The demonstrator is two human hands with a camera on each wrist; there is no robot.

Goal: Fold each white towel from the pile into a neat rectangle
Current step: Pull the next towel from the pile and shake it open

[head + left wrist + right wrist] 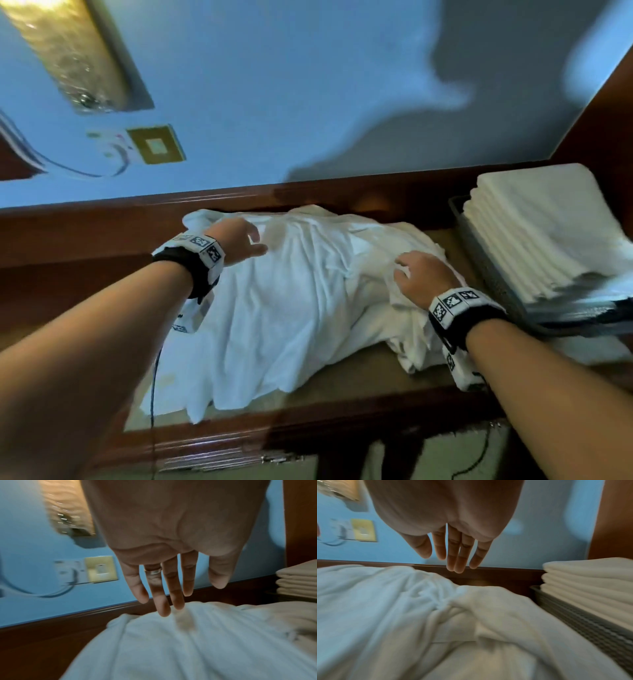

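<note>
A rumpled heap of white towels (291,294) covers the middle of the wooden counter (342,407). My left hand (239,243) hovers over the heap's far left part with straight, spread fingers (161,601) and holds nothing. Over the right side of the heap is my right hand (418,274), with straight fingers (458,555) just above the cloth (436,615) and nothing held. In the left wrist view the towel heap (188,642) lies right under the fingertips.
A stack of folded white towels (548,236) sits in a grey woven basket (493,274) at the right. The blue wall (308,85) with a socket plate (156,145) and a cable rises behind the counter's raised back ledge.
</note>
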